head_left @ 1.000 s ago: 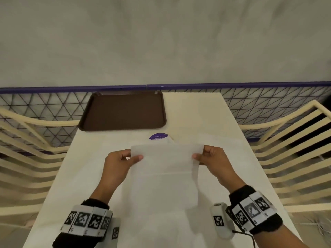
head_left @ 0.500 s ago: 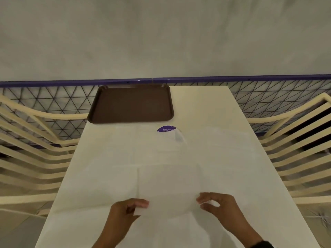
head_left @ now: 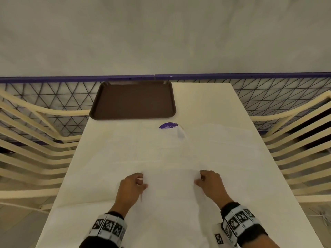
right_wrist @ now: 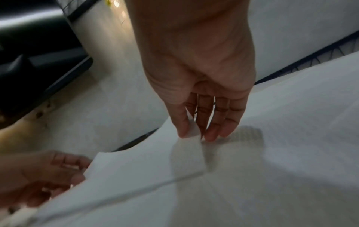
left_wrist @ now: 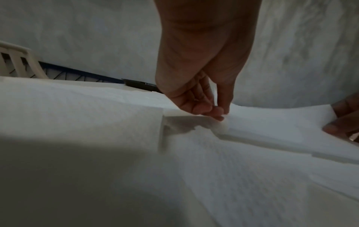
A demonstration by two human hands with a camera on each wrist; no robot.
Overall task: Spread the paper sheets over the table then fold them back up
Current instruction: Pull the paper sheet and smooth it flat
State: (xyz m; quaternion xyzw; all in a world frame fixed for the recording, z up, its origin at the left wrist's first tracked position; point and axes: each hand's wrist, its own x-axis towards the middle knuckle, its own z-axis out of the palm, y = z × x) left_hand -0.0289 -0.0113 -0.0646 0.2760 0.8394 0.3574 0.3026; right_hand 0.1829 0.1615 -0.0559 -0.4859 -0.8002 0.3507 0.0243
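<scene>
White paper sheets [head_left: 125,151] lie spread over most of the cream table [head_left: 202,102]. One smaller white sheet [head_left: 172,190] sits low over them near me, held at its two far corners. My left hand [head_left: 142,182] pinches the left corner between thumb and fingertips, which the left wrist view shows close up on the sheet corner [left_wrist: 221,122]. My right hand [head_left: 198,179] pinches the right corner; in the right wrist view the thumb and fingers [right_wrist: 211,135] clamp the paper edge [right_wrist: 191,130]. The held sheet sags between both hands.
A brown tray [head_left: 132,101] rests at the far left of the table. A purple round sticker [head_left: 168,125] peeks out under the far sheets. Cream slatted chairs [head_left: 35,140] flank both sides, and a purple-railed mesh fence [head_left: 268,92] stands behind.
The sheet was held up over the table's middle; both hands have brought it down and toward me, so it now lies low over the spread sheets. Both pinches have held.
</scene>
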